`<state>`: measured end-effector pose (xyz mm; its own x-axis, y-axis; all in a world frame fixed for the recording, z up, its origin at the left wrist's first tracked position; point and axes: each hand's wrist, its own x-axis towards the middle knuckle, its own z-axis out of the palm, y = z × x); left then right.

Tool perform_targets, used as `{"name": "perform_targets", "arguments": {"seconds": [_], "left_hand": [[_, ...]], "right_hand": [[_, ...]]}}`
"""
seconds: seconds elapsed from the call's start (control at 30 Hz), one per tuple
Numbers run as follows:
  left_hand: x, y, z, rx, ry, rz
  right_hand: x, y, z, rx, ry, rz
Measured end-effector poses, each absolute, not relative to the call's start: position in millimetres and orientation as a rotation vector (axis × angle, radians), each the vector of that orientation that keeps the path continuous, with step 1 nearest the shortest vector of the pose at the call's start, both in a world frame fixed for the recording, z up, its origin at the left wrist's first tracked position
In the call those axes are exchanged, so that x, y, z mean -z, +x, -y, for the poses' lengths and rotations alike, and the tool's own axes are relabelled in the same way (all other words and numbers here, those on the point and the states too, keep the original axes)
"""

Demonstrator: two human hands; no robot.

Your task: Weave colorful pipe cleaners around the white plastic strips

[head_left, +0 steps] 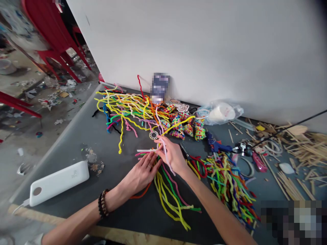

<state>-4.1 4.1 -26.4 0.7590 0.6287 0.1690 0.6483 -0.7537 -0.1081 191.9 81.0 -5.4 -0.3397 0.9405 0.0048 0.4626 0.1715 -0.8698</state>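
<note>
My left hand [143, 172] lies low over the dark table, its fingers together and closed on a bundle of pipe cleaners. Short white and pink ends [143, 151] stick out past its fingertips. Close against it, my right hand [172, 153] pinches pipe cleaners at the same spot, and a pale lilac pipe cleaner [168, 160] runs across its fingers. Just beyond the right fingertips is a small round disc with a ring of holes [153, 135]. Yellow, green and pink pipe cleaners [170, 197] trail from under my hands towards me. Exactly where the strands meet is hidden by the fingers.
Loose pipe cleaners [127, 102] lie behind my hands, beside colourful beaded pieces [176, 124]. A blue glue gun [217, 144], red-handled scissors [201, 166], another pipe-cleaner heap [230, 183] and wooden sticks [286, 183] are rightward. A white power bank [60, 183] sits left.
</note>
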Motion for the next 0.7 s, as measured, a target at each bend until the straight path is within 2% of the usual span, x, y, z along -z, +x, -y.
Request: {"name": "perform_targets", "arguments": {"seconds": [0.23,0.5,0.7], "left_hand": [[29,-2,-2,0.224,-2.774,1.009],[29,-12,-6,0.352,-2.835,1.066],[31,-26,-9,0.594,-2.81,1.051]], "right_hand": [[26,188,-69,-0.864,-1.289,1.909],[27,188,-72,-0.813,-1.314,1.921],[-7,189,-54,-0.539,-1.796,1.918]]}}
